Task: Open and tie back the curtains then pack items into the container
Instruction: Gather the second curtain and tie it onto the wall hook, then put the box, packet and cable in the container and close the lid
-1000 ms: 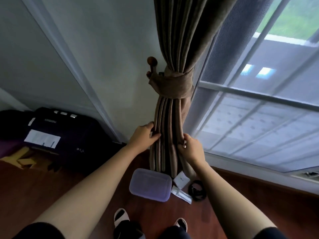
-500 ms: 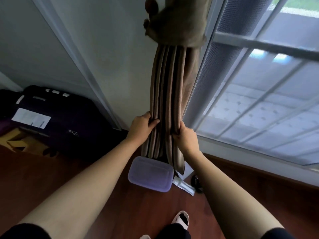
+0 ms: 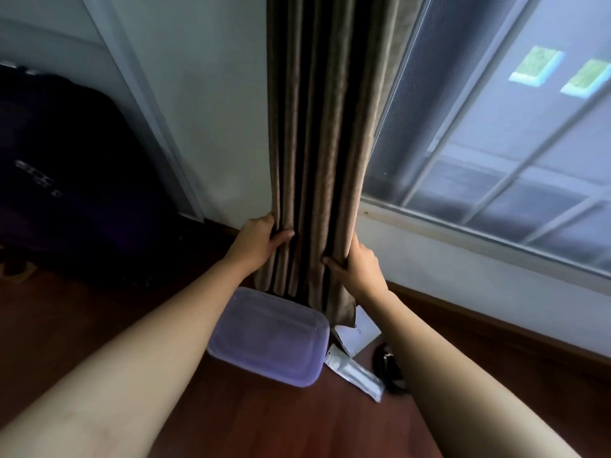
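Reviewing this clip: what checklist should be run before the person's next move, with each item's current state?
1. Left hand grips the curtain folds: ok.
2. Right hand grips the curtain's right edge: ok.
3. Tie-back fastened: cannot tell, it is out of frame.
4. Container open for packing: not ok, its lid looks on.
5. White card, packet and black item lie on the floor right of the container: ok.
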`<state>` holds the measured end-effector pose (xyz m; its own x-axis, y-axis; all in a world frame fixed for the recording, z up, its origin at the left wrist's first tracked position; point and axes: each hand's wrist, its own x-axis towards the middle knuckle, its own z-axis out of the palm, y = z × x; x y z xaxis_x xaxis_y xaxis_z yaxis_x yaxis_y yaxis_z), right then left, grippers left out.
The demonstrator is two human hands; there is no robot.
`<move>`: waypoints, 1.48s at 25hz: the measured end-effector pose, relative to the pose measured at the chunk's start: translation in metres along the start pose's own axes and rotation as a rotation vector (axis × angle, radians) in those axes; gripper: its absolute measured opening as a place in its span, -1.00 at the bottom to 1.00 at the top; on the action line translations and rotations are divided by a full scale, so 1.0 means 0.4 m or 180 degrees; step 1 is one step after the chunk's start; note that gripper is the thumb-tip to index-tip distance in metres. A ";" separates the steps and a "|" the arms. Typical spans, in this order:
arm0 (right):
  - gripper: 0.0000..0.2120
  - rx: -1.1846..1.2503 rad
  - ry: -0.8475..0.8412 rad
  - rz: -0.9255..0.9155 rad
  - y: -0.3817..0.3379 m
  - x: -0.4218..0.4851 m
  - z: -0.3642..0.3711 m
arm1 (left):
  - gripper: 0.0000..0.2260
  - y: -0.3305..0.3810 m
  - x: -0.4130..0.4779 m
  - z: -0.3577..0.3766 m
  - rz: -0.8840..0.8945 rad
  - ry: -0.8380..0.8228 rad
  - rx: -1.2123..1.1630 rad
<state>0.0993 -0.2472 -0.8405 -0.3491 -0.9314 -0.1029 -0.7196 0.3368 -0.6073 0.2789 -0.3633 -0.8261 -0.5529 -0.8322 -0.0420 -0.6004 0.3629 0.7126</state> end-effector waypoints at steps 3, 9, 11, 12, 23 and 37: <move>-0.19 0.0236 0.0228 -0.0261 0.088 0.023 0.122 | -0.63 -0.108 0.024 0.126 0.0219 0.0196 -0.0192; 0.02 -0.0088 0.0764 -0.0549 0.205 0.059 0.315 | -0.42 -0.266 0.064 0.274 0.0484 0.0338 -0.0623; 0.03 0.0282 0.0757 -0.0132 0.246 0.087 0.353 | -0.45 -0.310 0.080 0.303 0.0257 0.0330 -0.0645; 0.02 0.0604 0.0728 0.0194 0.266 0.105 0.371 | -0.54 -0.324 0.087 0.311 0.0126 0.0356 -0.0664; -0.47 0.1775 -0.0191 0.0394 0.265 0.194 0.499 | -0.68 -0.412 0.130 0.261 -0.0101 0.0363 -0.0698; 0.03 0.0548 -0.0450 0.1291 0.331 -0.015 0.600 | -0.27 -0.529 -0.063 0.373 -0.0691 -0.0026 -0.0331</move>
<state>0.1503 -0.2300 -1.1093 -0.4878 -0.7429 -0.4584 -0.4275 0.6612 -0.6166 0.3336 -0.3565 -1.0801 -0.4222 -0.8825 -0.2075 -0.6431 0.1302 0.7546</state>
